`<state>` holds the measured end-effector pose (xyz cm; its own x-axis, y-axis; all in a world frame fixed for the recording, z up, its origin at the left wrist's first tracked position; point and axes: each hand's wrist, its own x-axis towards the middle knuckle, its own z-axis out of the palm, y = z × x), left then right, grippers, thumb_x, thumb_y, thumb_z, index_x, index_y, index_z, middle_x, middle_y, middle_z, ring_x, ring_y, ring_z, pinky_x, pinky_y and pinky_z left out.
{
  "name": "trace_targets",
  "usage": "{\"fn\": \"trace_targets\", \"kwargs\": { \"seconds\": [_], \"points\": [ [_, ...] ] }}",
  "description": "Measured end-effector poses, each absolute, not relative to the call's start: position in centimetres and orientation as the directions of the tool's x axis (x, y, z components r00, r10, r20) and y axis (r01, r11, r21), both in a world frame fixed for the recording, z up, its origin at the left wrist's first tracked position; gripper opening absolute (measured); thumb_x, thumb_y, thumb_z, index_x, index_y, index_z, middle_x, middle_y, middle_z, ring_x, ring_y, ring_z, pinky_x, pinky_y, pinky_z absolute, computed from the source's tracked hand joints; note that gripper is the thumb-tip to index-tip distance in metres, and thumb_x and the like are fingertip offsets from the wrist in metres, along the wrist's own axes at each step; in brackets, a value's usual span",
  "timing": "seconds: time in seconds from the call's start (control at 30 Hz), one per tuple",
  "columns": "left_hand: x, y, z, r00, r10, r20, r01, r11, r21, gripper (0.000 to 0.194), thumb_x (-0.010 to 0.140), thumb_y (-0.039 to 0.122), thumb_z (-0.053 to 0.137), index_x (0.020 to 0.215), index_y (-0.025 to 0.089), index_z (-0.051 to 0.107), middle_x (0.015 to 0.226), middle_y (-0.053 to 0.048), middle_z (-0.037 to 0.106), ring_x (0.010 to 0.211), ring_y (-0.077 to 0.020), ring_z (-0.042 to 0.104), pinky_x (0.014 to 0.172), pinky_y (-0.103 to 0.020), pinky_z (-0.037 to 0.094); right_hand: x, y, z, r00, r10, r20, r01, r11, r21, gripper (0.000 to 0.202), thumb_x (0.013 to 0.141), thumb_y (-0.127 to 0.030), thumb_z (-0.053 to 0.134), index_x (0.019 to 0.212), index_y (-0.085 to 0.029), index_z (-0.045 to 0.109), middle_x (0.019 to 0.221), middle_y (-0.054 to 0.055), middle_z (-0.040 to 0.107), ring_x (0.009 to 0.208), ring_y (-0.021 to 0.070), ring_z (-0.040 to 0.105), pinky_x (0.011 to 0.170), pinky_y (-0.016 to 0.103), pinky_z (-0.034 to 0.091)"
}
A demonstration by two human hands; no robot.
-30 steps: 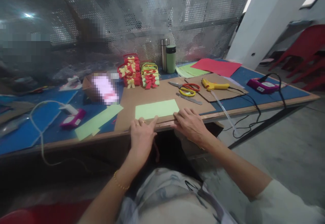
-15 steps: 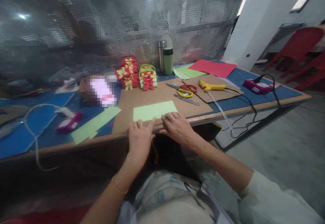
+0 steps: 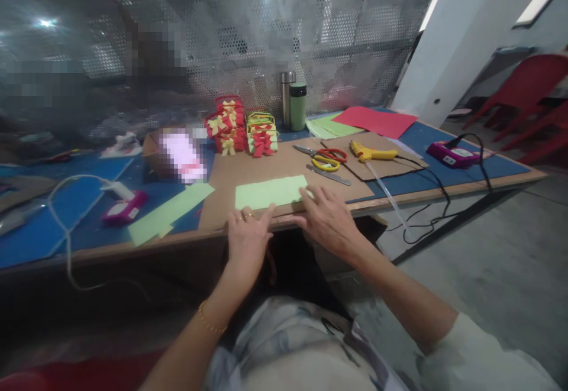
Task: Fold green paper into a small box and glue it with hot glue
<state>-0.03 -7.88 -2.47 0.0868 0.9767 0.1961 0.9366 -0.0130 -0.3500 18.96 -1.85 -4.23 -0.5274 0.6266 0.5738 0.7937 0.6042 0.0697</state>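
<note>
A light green paper strip [image 3: 270, 192] lies on the brown cardboard [image 3: 217, 202] near the table's front edge. My left hand [image 3: 248, 234] rests at the strip's lower left edge, thumb spread from the fingers, a ring on it. At the strip's right end is my right hand [image 3: 328, 219], its fingers spread and fingertips touching the paper. Neither hand is closed round anything. Beyond the strip lie red-and-yellow scissors [image 3: 328, 158] and a metal blade [image 3: 328, 175].
A yellow glue gun [image 3: 373, 152] with a cord lies to the right. Behind stand red baskets with bows [image 3: 227, 128], green ones [image 3: 261, 135] and a green bottle [image 3: 297, 107]. A phone [image 3: 184, 155] and purple power boxes [image 3: 125, 207] are also on the table.
My right hand has slid right along the strip to its right end, its fingers more spread. My left hand has stayed at the lower left edge. The view has shifted slightly.
</note>
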Motion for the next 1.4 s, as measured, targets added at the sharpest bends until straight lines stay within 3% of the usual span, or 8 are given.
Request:
{"fn": "trace_targets", "kwargs": {
  "seconds": [0.1, 0.2, 0.4, 0.57, 0.73, 0.93, 1.13, 1.4],
  "points": [
    [0.1, -7.9, -2.4, 0.078, 0.978, 0.195, 0.945, -0.009, -0.328, 0.066, 0.092, 0.039, 0.069, 0.154, 0.038, 0.046, 0.106, -0.018, 0.064, 0.099, -0.0358, 0.059, 0.087, -0.047, 0.042, 16.6, -1.7, -4.6, -0.673, 0.525, 0.52, 0.643, 0.763, 0.063, 0.045, 0.096, -0.046, 0.065, 0.124, -0.011, 0.061, 0.121, 0.017, 0.064, 0.11, 0.03, 0.055, 0.097, 0.041, 0.043],
    [-0.1, -7.9, -2.4, 0.071, 0.978, 0.198, 0.954, -0.009, -0.301, 0.065, 0.092, 0.039, 0.069, 0.153, 0.037, 0.048, 0.107, -0.018, 0.065, 0.1, -0.0353, 0.06, 0.088, -0.046, 0.043, 15.8, -1.5, -5.5, -0.685, 0.531, 0.498, 0.623, 0.782, 0.022, 0.049, 0.093, -0.045, 0.071, 0.126, -0.011, 0.06, 0.117, 0.014, 0.066, 0.106, 0.0283, 0.057, 0.096, 0.04, 0.044],
    [-2.7, -9.0, -3.1, 0.056, 0.958, 0.28, 0.973, 0.01, -0.229, 0.056, 0.093, 0.036, 0.068, 0.143, 0.014, 0.059, 0.121, -0.022, 0.066, 0.113, -0.0365, 0.061, 0.099, -0.05, 0.044, 16.2, -1.4, -6.4, -0.665, 0.541, 0.515, 0.629, 0.778, -0.005, 0.055, 0.09, -0.04, 0.075, 0.133, -0.012, 0.056, 0.122, 0.015, 0.065, 0.109, 0.0292, 0.056, 0.098, 0.043, 0.043],
    [-4.1, -10.0, -3.9, 0.083, 0.929, 0.36, 0.976, -0.002, -0.218, 0.051, 0.095, 0.027, 0.063, 0.143, 0.01, 0.057, 0.135, -0.025, 0.064, 0.134, -0.0393, 0.053, 0.109, -0.056, 0.038, 16.1, -1.5, -6.4, -0.658, 0.543, 0.521, 0.628, 0.778, -0.017, 0.056, 0.088, -0.036, 0.077, 0.133, -0.011, 0.056, 0.124, 0.016, 0.064, 0.11, 0.0294, 0.057, 0.101, 0.043, 0.042],
    [-3.6, -8.3, -3.9, 0.151, 0.901, 0.406, 0.975, -0.067, -0.213, 0.055, 0.092, 0.03, 0.067, 0.138, 0.001, 0.058, 0.14, -0.031, 0.06, 0.139, -0.0427, 0.049, 0.112, -0.057, 0.037, 15.7, -1.6, -6.5, -0.647, 0.554, 0.524, 0.636, 0.771, -0.029, 0.055, 0.089, -0.038, 0.076, 0.134, -0.016, 0.055, 0.121, 0.014, 0.064, 0.111, 0.0292, 0.056, 0.101, 0.044, 0.043],
    [-3.7, -6.3, -5.3, 0.354, 0.857, 0.373, 0.931, -0.286, -0.226, 0.064, 0.089, 0.03, 0.072, 0.147, 0.01, 0.054, 0.152, -0.022, 0.054, 0.142, -0.0384, 0.05, 0.118, -0.051, 0.039, 15.5, -1.4, -6.4, -0.658, 0.542, 0.523, 0.637, 0.771, 0.002, 0.057, 0.087, -0.045, 0.077, 0.131, -0.014, 0.057, 0.12, 0.014, 0.064, 0.109, 0.0286, 0.056, 0.1, 0.044, 0.044],
    [-3.5, -6.6, -6.4, 0.293, 0.87, 0.396, 0.953, -0.232, -0.195, 0.068, 0.087, 0.031, 0.075, 0.147, 0.007, 0.054, 0.154, -0.025, 0.051, 0.145, -0.0404, 0.046, 0.12, -0.055, 0.038, 16.3, -1.3, -6.1, -0.646, 0.547, 0.532, 0.633, 0.774, -0.027, 0.052, 0.088, -0.04, 0.078, 0.131, -0.019, 0.058, 0.118, 0.011, 0.066, 0.111, 0.0284, 0.055, 0.097, 0.043, 0.045],
    [-3.2, -6.7, -6.2, 0.265, 0.874, 0.408, 0.963, -0.216, -0.163, 0.065, 0.088, 0.03, 0.073, 0.146, 0.008, 0.055, 0.154, -0.024, 0.05, 0.146, -0.0395, 0.046, 0.12, -0.055, 0.039, 18.4, -0.9, -6.4, -0.651, 0.533, 0.541, 0.638, 0.77, 0.011, 0.042, 0.095, -0.038, 0.069, 0.131, -0.017, 0.059, 0.117, 0.01, 0.068, 0.104, 0.0257, 0.055, 0.093, 0.039, 0.042]
  ]
}}
